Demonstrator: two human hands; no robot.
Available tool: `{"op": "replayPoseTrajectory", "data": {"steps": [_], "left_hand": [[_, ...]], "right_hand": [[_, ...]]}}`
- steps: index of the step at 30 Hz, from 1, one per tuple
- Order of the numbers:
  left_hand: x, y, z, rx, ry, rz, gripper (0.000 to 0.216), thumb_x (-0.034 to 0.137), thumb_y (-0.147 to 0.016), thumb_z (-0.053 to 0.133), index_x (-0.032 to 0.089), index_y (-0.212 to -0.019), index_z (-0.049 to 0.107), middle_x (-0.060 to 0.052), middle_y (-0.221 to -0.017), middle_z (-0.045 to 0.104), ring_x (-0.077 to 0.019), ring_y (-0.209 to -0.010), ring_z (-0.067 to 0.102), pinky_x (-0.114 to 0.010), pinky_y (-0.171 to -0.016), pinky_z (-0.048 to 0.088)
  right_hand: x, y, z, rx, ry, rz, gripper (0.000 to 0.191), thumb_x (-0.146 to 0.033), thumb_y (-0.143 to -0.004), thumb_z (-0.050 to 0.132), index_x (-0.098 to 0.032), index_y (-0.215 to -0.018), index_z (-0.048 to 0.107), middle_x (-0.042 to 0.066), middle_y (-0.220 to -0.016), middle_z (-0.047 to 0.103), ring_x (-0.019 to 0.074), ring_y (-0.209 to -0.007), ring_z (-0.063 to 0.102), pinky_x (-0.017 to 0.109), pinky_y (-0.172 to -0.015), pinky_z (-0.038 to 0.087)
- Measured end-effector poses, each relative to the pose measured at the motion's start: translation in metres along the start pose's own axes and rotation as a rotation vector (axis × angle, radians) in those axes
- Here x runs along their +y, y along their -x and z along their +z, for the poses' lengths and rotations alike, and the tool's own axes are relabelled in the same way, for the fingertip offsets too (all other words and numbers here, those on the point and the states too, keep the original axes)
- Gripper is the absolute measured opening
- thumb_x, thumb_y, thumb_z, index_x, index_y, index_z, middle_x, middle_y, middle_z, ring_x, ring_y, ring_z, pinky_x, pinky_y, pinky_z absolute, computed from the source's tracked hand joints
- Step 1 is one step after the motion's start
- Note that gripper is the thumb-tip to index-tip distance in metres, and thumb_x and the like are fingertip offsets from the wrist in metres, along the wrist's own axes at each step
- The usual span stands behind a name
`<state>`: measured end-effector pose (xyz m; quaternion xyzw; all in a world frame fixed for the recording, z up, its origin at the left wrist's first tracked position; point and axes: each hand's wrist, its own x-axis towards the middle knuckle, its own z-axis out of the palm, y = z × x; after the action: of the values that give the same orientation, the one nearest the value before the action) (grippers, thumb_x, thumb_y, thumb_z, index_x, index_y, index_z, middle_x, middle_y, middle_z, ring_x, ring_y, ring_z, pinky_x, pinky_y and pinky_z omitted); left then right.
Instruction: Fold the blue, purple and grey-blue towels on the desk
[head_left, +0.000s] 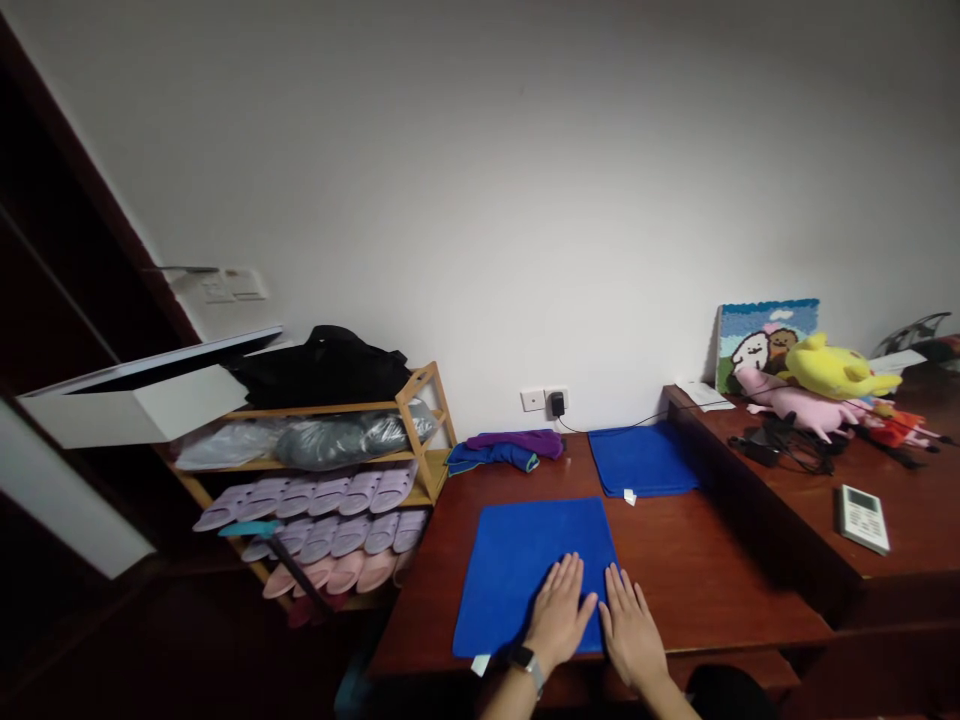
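Fingers [566,574] straight and released on both hands, nothing grasped. Left hand [556,618] is palm-down on the blue cloth [514,560]; right hand [634,634] just beside it, at the cloth's right edge. Cloth lies flat at the surface's [720,590] front edge, white tag [481,664] by its front-left corner. Second blue cloth [645,458] sits along the back edge, toward the right corner; purple cloth [517,440] is bunched near the back-left corner.

The left hand [556,615] hides part of the nearer blue cloth [517,560]. I can't read the tiny markings on the white device [862,520].
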<state>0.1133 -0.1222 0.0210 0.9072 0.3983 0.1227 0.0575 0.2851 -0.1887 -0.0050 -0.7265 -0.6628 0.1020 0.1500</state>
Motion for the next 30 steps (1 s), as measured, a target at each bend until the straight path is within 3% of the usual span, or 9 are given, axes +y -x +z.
{"op": "replayPoseTrajectory", "data": {"steps": [2,4,11,14,24,27,30], "left_hand": [[0.011,-0.008,0.008,-0.024,0.023,-0.003,0.065,0.052,-0.107,0.019,0.019,-0.163,0.019,-0.008,-0.167,0.028,-0.0232,-0.155,0.025,-0.045,-0.127,0.026],[0.0,-0.003,0.011,-0.036,0.01,-0.033,0.066,0.053,-0.107,0.019,0.02,-0.163,0.017,-0.007,-0.167,0.027,-0.0241,-0.155,0.024,-0.047,-0.127,0.026],[-0.115,0.087,-0.016,0.017,-0.148,-0.3,0.067,0.057,-0.106,0.025,0.023,-0.162,0.018,-0.005,-0.167,0.028,-0.0243,-0.154,0.027,-0.048,-0.126,0.03],[-0.141,0.118,-0.023,0.053,-0.177,-0.327,0.067,0.056,-0.106,0.027,0.022,-0.162,0.018,-0.004,-0.167,0.027,-0.0227,-0.153,0.028,-0.045,-0.125,0.032],[-0.142,0.125,-0.013,0.18,-0.203,-0.308,0.065,0.052,-0.103,0.038,0.025,-0.161,0.024,-0.004,-0.164,0.034,-0.0247,-0.15,0.036,-0.047,-0.122,0.038],[-0.147,0.128,-0.012,0.189,-0.186,-0.3,0.066,0.05,-0.103,0.039,0.026,-0.161,0.022,-0.003,-0.164,0.033,-0.0245,-0.149,0.038,-0.046,-0.12,0.041],[-0.158,0.131,-0.007,0.204,-0.183,-0.271,0.068,0.049,-0.102,0.041,0.027,-0.162,0.019,-0.002,-0.163,0.033,-0.0247,-0.147,0.041,-0.045,-0.117,0.046]], "right_hand": [[0.002,0.0,0.002,0.003,-0.007,-0.013,0.067,-0.05,-0.102,0.017,-0.017,-0.159,0.031,0.003,-0.167,0.023,0.0248,-0.156,0.017,0.049,-0.129,0.015],[0.003,-0.002,0.004,0.003,-0.006,-0.007,0.067,-0.05,-0.102,0.017,-0.017,-0.159,0.031,0.002,-0.167,0.024,0.0247,-0.156,0.017,0.048,-0.129,0.016],[0.002,-0.002,0.005,0.012,0.004,0.015,0.068,-0.049,-0.102,0.021,-0.015,-0.16,0.028,0.003,-0.167,0.021,0.0243,-0.156,0.017,0.047,-0.129,0.016],[0.001,-0.002,0.003,0.001,0.012,0.017,0.068,-0.05,-0.102,0.02,-0.015,-0.16,0.027,0.003,-0.167,0.021,0.0241,-0.156,0.016,0.046,-0.129,0.015],[0.004,-0.008,-0.002,-0.016,-0.064,0.056,0.068,-0.056,-0.102,0.014,-0.024,-0.161,0.026,-0.003,-0.167,0.024,0.0227,-0.156,0.018,0.046,-0.129,0.017],[0.014,-0.035,-0.014,0.027,-0.042,0.058,0.065,-0.056,-0.103,0.015,-0.028,-0.159,0.032,-0.003,-0.167,0.027,0.0225,-0.156,0.02,0.046,-0.128,0.017],[0.028,-0.085,-0.037,0.042,0.031,0.083,0.061,-0.05,-0.103,0.02,-0.029,-0.158,0.036,0.0,-0.168,0.026,0.0232,-0.156,0.02,0.045,-0.127,0.017]]}}
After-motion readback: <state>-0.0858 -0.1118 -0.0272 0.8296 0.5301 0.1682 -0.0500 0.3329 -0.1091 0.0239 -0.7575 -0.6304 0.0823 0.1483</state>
